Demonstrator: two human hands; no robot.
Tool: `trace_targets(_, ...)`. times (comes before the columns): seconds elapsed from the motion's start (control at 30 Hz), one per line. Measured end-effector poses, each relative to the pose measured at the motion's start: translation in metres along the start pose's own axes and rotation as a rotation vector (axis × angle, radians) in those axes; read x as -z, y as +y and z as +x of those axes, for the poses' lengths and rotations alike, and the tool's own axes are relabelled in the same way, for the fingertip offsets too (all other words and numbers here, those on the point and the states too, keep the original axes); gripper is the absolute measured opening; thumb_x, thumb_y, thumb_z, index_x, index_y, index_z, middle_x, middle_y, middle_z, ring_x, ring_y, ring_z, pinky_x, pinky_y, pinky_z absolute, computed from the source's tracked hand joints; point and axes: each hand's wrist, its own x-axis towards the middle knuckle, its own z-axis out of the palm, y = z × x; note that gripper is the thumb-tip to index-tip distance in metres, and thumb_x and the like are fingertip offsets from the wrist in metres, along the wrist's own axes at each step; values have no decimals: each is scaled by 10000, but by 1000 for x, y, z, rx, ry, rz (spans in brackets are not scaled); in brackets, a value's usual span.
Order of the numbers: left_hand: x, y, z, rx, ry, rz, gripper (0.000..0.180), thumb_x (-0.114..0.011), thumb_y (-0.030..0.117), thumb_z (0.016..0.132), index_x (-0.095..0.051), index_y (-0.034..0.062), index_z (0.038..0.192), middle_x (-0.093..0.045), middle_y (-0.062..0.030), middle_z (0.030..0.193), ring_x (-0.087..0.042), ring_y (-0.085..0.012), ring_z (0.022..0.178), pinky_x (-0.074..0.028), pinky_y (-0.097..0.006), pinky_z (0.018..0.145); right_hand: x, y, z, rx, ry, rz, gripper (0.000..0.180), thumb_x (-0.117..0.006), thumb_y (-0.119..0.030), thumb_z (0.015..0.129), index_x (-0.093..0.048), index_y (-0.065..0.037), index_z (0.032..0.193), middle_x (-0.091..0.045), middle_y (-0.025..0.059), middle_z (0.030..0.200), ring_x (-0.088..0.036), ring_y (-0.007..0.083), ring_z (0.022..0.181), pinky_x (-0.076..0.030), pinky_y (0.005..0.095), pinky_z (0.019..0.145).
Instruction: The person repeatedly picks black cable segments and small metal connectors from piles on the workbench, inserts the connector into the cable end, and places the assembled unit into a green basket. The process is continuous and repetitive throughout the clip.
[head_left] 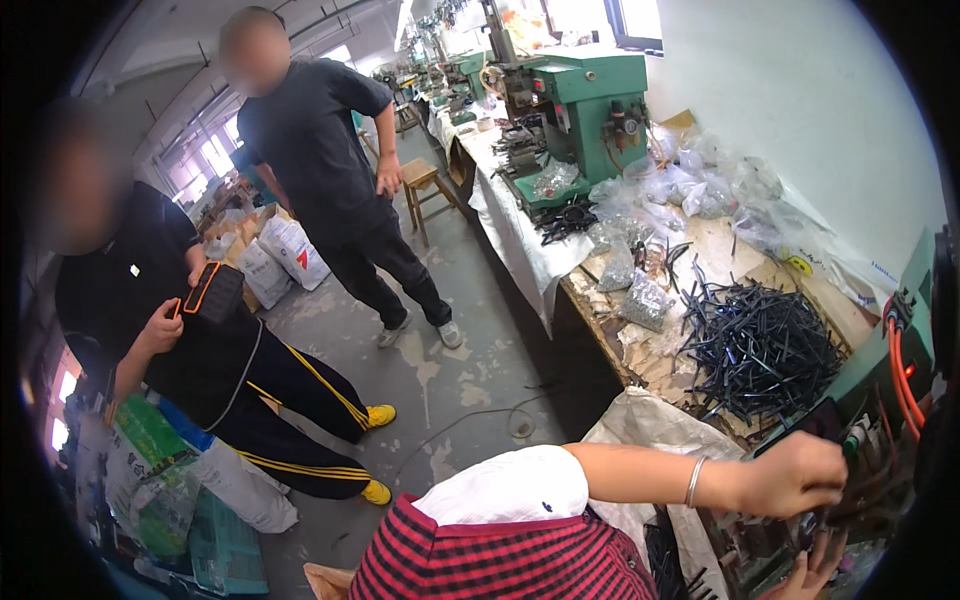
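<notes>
A: Near edge first. Left hand (795, 475), metal bangle (693, 482) on the wrist, fingers curled shut at the front of a green machine (880, 360) on the worktop's right end. Something small and dark sits under the fingertips; can't tell what it is, or whether it's actually gripped.

B: Right hand?

A: Right hand (815, 570) at the bottom edge, palm up, fingers loosely spread, nothing visible in it. Orange cables (900, 370) loop off the machine just above.

B: Stock?

A: Pile of black rods (765, 350), thin, straight, glossy, jumbled like sticks on the bare scuffed wooden worktop (650, 365), just beyond the left hand. A white woven sack (650, 425) drapes over the worktop's near corner.

B: Farther back?

A: Clear plastic bags (680, 190), crinkled, some holding small grey metal parts, crowd toward the wall edge. Then a boxy green bench press (590, 100) on a white cloth. Two people stand on the stained concrete floor (450, 370); one holds a black device with orange trim (212, 292).
</notes>
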Motion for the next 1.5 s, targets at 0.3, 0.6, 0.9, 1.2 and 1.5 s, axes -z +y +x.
trace_targets(0.3,-66,-27,-84,-433,-211,235,205,-676,229,672,-504,121,698,-476,-63,730,-536,-278,575,-349,-420,466,55,72,-6,60,113,-480,362,-671,-197,990,-658,41,1263,-648,228,1312,-627,324,1186,-497,419,1022)
trace_targets(0.6,-61,-32,-83,-537,-315,216,109,-636,264,960,-683,222,1049,-657,17,889,-639,-218,664,-428,-391,492,80,130,1,106,183,-645,358,-640,-201,1019,-638,52,1272,-642,233,1315,-630,330,1164,-488,413,1037)
trace_targets(0.9,-28,-3,-76,-341,-449,155,265,-642,230,809,-679,107,1041,-678,-110,1100,-636,-268,739,-482,-392,602,145,200,21,100,234,-900,357,-610,-206,1048,-619,64,1282,-637,237,1319,-634,337,1141,-478,408,1052)
trace_targets(1.2,122,-56,-89,191,10,942,87,-748,38,811,-727,92,876,-680,-54,872,-630,-275,783,-489,-383,687,95,188,23,-65,236,-354,154,-625,-86,1026,-652,2,1149,-691,69,1096,-637,140,996,-497,281,904)
trace_targets(1.5,121,-149,-75,473,-129,1362,130,-819,209,768,-770,110,836,-633,-55,988,-580,-285,1005,-445,-416,851,81,170,23,-122,216,-307,110,-623,-61,1016,-647,0,1105,-665,28,974,-596,99,893,-479,248,821)
